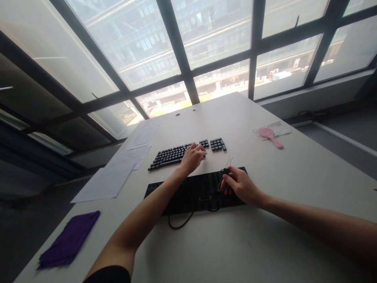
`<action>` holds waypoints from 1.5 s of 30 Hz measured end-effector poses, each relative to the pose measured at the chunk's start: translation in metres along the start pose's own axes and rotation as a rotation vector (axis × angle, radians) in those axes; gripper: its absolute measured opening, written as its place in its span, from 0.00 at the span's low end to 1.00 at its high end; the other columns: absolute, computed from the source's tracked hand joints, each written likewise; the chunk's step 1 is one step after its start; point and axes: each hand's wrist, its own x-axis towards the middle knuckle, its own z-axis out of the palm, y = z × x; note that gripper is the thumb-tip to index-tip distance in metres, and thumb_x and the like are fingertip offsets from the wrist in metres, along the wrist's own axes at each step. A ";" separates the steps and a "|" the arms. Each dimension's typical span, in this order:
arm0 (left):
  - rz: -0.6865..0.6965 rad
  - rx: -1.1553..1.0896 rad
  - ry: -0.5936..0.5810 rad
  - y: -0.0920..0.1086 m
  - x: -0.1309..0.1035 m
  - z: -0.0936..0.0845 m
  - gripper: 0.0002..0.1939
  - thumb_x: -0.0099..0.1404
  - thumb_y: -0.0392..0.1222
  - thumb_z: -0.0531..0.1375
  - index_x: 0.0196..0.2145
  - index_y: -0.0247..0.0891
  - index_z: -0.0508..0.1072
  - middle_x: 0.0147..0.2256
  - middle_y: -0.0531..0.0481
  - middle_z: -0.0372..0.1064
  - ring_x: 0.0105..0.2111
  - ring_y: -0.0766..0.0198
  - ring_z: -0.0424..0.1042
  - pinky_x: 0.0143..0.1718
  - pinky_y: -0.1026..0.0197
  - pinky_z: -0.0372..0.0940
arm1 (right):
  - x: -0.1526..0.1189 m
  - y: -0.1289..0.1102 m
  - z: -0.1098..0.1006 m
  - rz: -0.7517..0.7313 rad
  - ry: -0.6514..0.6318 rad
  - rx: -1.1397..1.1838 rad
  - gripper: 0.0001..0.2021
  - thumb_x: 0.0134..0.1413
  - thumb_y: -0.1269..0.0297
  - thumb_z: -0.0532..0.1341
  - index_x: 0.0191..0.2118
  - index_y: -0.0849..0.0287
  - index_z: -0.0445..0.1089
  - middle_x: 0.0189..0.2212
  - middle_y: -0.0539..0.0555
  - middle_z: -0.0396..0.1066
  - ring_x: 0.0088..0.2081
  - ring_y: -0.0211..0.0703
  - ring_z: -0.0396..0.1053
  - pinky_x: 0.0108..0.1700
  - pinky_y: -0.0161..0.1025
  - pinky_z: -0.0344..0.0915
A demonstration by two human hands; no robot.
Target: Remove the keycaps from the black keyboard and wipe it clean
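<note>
A black keyboard base [203, 188] lies on the white table, its dark cable looping out at the front edge. Behind it, loose black keycaps [171, 154] are laid out in keyboard order, with a separate block of keycaps [217, 144] at their right. My left hand [193, 157] reaches over the base to the right part of the keycap rows, fingers bent and pressed together; what they pinch is too small to make out. Over the right part of the base, my right hand [235, 181] holds a small black tool with two thin wire prongs [229, 161] pointing up and away.
White paper sheets [103, 182] lie along the table's left side, above a folded purple cloth [70, 239]. A pink hairbrush [269, 135] rests on clear plastic wrap at the right. Large windows stand beyond the table's far edge.
</note>
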 end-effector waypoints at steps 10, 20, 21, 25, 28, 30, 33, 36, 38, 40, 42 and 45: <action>-0.041 -0.042 0.035 -0.002 0.000 0.010 0.06 0.65 0.36 0.62 0.33 0.42 0.80 0.39 0.46 0.76 0.44 0.52 0.65 0.48 0.49 0.57 | -0.001 0.000 0.000 -0.002 -0.004 -0.007 0.10 0.64 0.56 0.56 0.37 0.58 0.61 0.25 0.49 0.73 0.21 0.38 0.70 0.23 0.35 0.64; -0.149 -0.095 0.132 -0.008 -0.002 0.021 0.02 0.61 0.39 0.67 0.32 0.42 0.81 0.38 0.48 0.77 0.42 0.54 0.67 0.48 0.50 0.60 | -0.001 0.000 0.000 -0.002 -0.009 -0.022 0.09 0.64 0.58 0.56 0.36 0.58 0.61 0.25 0.49 0.72 0.21 0.38 0.69 0.23 0.34 0.64; -0.154 -0.100 0.142 -0.009 -0.002 0.022 0.01 0.61 0.39 0.67 0.32 0.42 0.81 0.39 0.48 0.76 0.42 0.54 0.67 0.48 0.51 0.60 | -0.001 0.000 0.000 -0.004 -0.007 -0.023 0.09 0.64 0.58 0.56 0.36 0.58 0.61 0.25 0.49 0.72 0.21 0.38 0.69 0.23 0.34 0.64; -0.175 -0.128 0.174 -0.010 -0.002 0.023 0.00 0.59 0.39 0.68 0.31 0.41 0.81 0.39 0.48 0.75 0.42 0.55 0.66 0.49 0.52 0.61 | 0.000 0.002 0.000 -0.014 -0.008 -0.018 0.09 0.64 0.58 0.56 0.36 0.57 0.62 0.25 0.49 0.72 0.21 0.38 0.70 0.23 0.35 0.64; -0.189 -0.141 0.186 -0.011 -0.002 0.024 0.01 0.59 0.38 0.68 0.31 0.41 0.81 0.39 0.49 0.75 0.42 0.55 0.66 0.49 0.53 0.61 | 0.000 0.001 0.000 -0.015 -0.012 -0.007 0.09 0.64 0.58 0.56 0.36 0.58 0.62 0.25 0.49 0.72 0.21 0.38 0.70 0.23 0.35 0.65; -0.191 -0.144 0.187 -0.011 -0.002 0.025 0.01 0.59 0.38 0.68 0.31 0.41 0.80 0.39 0.48 0.75 0.42 0.55 0.65 0.48 0.53 0.61 | 0.000 0.001 0.000 -0.016 -0.014 -0.008 0.09 0.64 0.59 0.56 0.36 0.58 0.62 0.25 0.49 0.73 0.22 0.38 0.70 0.24 0.35 0.65; -0.195 -0.149 0.183 -0.011 -0.001 0.025 0.01 0.58 0.38 0.68 0.31 0.40 0.80 0.39 0.48 0.74 0.42 0.55 0.65 0.48 0.53 0.61 | 0.000 0.001 0.000 -0.016 -0.015 -0.016 0.08 0.64 0.59 0.56 0.36 0.58 0.62 0.25 0.50 0.72 0.22 0.38 0.70 0.24 0.35 0.66; -0.200 -0.155 0.180 -0.011 0.000 0.025 0.01 0.58 0.37 0.68 0.31 0.40 0.80 0.38 0.48 0.74 0.42 0.55 0.66 0.49 0.52 0.61 | -0.001 0.000 0.000 -0.013 -0.011 -0.013 0.08 0.64 0.59 0.57 0.36 0.58 0.62 0.25 0.49 0.72 0.22 0.38 0.70 0.24 0.36 0.65; -0.206 -0.157 0.182 -0.011 0.001 0.024 0.02 0.58 0.37 0.68 0.32 0.40 0.80 0.38 0.48 0.74 0.41 0.55 0.66 0.49 0.52 0.61 | -0.001 -0.001 0.000 -0.010 -0.013 -0.002 0.08 0.64 0.59 0.57 0.36 0.58 0.62 0.25 0.49 0.72 0.22 0.39 0.70 0.24 0.36 0.65; -0.217 -0.166 0.196 -0.010 0.001 0.018 0.03 0.58 0.38 0.68 0.32 0.40 0.80 0.39 0.48 0.74 0.42 0.55 0.66 0.49 0.53 0.61 | -0.001 -0.002 0.001 -0.009 -0.009 0.012 0.08 0.63 0.59 0.57 0.35 0.58 0.62 0.26 0.50 0.72 0.22 0.39 0.70 0.25 0.36 0.65; -0.225 -0.183 0.222 -0.006 0.000 0.007 0.02 0.60 0.39 0.67 0.33 0.40 0.79 0.39 0.48 0.74 0.42 0.56 0.67 0.50 0.52 0.61 | 0.000 -0.003 0.000 -0.022 0.020 0.018 0.09 0.63 0.59 0.57 0.34 0.59 0.63 0.26 0.51 0.72 0.23 0.39 0.69 0.26 0.36 0.65; -0.213 -0.222 0.263 0.013 -0.008 -0.016 0.04 0.65 0.39 0.62 0.34 0.39 0.78 0.40 0.47 0.73 0.43 0.57 0.68 0.51 0.52 0.60 | 0.001 -0.005 -0.001 -0.062 0.116 -0.005 0.09 0.62 0.60 0.58 0.32 0.59 0.65 0.26 0.50 0.71 0.25 0.38 0.67 0.28 0.36 0.64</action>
